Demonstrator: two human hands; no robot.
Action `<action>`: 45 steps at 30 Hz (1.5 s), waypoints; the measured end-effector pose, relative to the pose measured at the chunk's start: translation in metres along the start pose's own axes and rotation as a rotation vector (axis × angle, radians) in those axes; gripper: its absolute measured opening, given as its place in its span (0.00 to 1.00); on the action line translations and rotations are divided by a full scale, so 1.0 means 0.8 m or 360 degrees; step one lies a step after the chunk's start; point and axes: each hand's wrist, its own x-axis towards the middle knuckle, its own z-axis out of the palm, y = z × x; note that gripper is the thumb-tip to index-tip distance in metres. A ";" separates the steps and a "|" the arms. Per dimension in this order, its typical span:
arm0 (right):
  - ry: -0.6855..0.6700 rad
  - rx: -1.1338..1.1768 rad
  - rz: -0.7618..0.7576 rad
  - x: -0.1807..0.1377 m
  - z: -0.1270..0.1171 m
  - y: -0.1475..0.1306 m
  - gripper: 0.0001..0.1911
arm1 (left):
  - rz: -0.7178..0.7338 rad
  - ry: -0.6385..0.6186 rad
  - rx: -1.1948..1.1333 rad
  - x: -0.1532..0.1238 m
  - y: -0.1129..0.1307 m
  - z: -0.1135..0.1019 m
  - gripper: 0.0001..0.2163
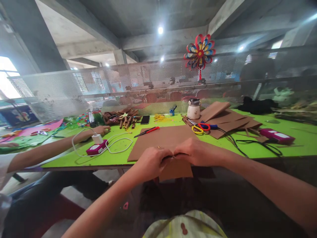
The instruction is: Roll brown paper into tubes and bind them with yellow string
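Note:
My left hand (151, 162) and my right hand (195, 152) meet at the front edge of the green table (272, 142). Both are closed, pinching the upper edge of a small brown paper piece (176, 170) that hangs over the table edge. Behind the hands lies a large brown paper sheet (163, 137). Red-handled scissors (148, 131) rest on its far left corner.
A co-worker's arm (49, 150) reaches in from the left toward a white charger on a magenta box (96, 147) with a looped white cable. Yellow and red scissors (201, 128), a white jar (193, 109), brown sheets (228, 120), a black phone (145, 119), rolled paper sticks (125, 118), another magenta box (277, 136) and black cables lie farther back. A paper flower (200, 52) hangs on the mesh screen.

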 end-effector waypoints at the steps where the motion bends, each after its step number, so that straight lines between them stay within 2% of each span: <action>1: -0.0002 0.0000 0.0023 -0.002 -0.001 0.000 0.11 | -0.0006 0.0004 0.0022 -0.001 -0.001 0.000 0.10; 7: -0.0027 -0.0044 0.0132 -0.013 -0.004 -0.002 0.11 | 0.0047 -0.0050 0.0080 -0.002 -0.003 -0.001 0.10; 15: -0.0033 0.0066 0.0085 -0.020 -0.008 -0.003 0.10 | 0.0094 -0.0140 -0.0105 -0.005 -0.010 -0.014 0.10; 19: -0.0048 0.0034 0.0067 -0.019 -0.003 0.001 0.11 | 0.0093 -0.0186 -0.0054 -0.010 -0.013 -0.015 0.10; 24: -0.0061 0.0179 0.0075 -0.015 0.000 0.010 0.11 | 0.0076 -0.0141 0.0095 -0.009 -0.018 -0.011 0.10; 28: -0.0079 0.0292 0.0109 -0.017 -0.005 0.013 0.12 | 0.0033 -0.0165 0.0052 -0.009 -0.019 -0.013 0.11; 37: -0.0120 0.0237 0.0177 -0.024 -0.009 0.005 0.13 | 0.0057 -0.0250 -0.0005 -0.015 -0.015 -0.022 0.09; 45: -0.0103 0.0341 0.0195 -0.026 -0.015 0.003 0.14 | 0.0041 -0.0227 0.0015 -0.015 -0.015 -0.031 0.10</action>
